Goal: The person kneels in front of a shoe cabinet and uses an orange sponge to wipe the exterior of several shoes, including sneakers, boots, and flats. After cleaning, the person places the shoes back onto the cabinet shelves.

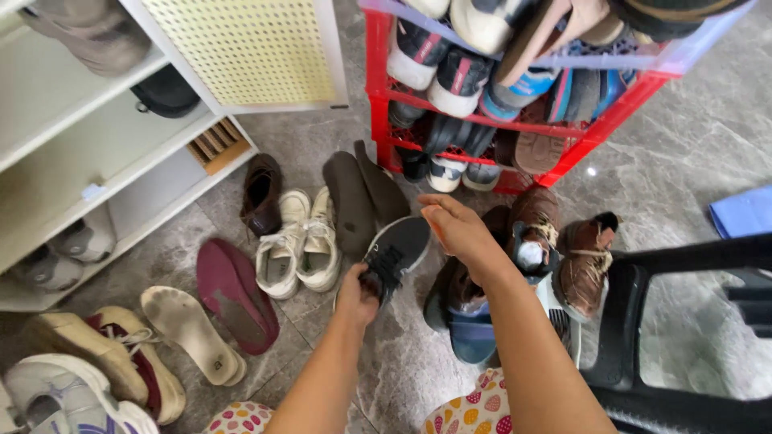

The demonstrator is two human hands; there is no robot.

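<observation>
We are gripping a black sneaker (392, 255) in our left hand (358, 299) – fingers closed round its heel – just below the red rack (378, 88); right hand (460, 231) is resting open on it – many pairs still lying loose beside the rack

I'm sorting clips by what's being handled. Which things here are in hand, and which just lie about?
In hand:
left hand and right hand on the black shoe

Lying about:
white sneakers
maroon insole
brown shoes
red rack
white shelf
black chair
</observation>
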